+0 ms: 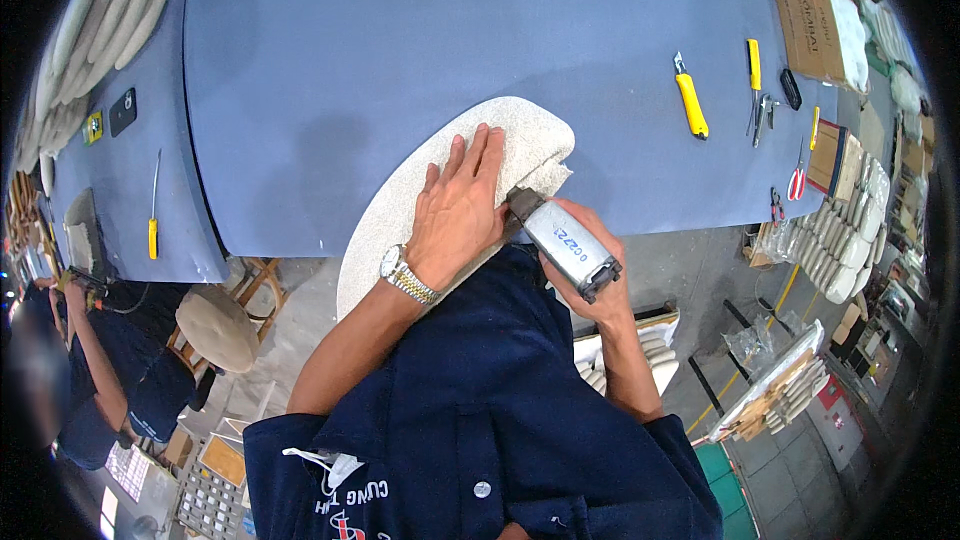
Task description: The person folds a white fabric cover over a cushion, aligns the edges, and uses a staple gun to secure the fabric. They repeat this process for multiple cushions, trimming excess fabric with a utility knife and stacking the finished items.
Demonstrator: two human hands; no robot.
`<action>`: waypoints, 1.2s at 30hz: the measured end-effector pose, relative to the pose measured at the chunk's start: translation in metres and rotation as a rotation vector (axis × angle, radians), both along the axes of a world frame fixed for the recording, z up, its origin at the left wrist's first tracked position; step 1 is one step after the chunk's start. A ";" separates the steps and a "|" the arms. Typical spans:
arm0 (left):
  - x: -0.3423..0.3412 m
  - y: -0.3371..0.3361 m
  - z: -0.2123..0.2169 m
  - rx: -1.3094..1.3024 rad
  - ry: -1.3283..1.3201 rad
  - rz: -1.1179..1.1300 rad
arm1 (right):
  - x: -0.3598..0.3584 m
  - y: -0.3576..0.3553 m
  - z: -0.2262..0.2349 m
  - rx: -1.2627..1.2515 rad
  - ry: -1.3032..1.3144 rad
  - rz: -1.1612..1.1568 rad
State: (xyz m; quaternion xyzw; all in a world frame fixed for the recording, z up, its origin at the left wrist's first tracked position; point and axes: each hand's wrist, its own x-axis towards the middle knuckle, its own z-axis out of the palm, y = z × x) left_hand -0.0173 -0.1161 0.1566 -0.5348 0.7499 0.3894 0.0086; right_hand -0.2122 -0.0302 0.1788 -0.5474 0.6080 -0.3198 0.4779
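A cream, fabric-covered curved panel lies at the near edge of the blue table, partly overhanging it toward my body. My left hand rests flat on its upper face with the fingers stretched out, a metal watch on the wrist. My right hand is wrapped round a silver-grey staple gun. The gun's dark nose meets the panel's right edge, close to the left hand's thumb. A loose flap of fabric sticks out just beyond the nose. The gun hides most of the right fingers.
Right on the blue table lie a yellow utility knife, a yellow-handled tool and red-handled scissors. A cardboard box stands behind. Leftward are a screwdriver, a phone and a co-worker.
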 end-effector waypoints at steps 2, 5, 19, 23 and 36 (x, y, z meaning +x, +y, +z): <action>-0.003 0.003 0.000 -0.014 -0.013 -0.006 | 0.001 -0.004 0.006 0.076 -0.015 -0.005; -0.005 -0.002 -0.005 -0.037 -0.020 -0.009 | 0.005 -0.011 0.011 0.152 -0.046 -0.029; 0.041 0.012 0.000 0.152 0.070 -0.015 | 0.012 0.007 -0.023 -0.073 0.014 -0.102; 0.033 0.029 0.000 0.036 -0.018 0.014 | 0.014 0.017 -0.025 -0.110 0.001 -0.112; 0.019 0.033 0.007 -0.030 -0.069 0.050 | 0.013 0.008 -0.008 0.047 -0.034 -0.037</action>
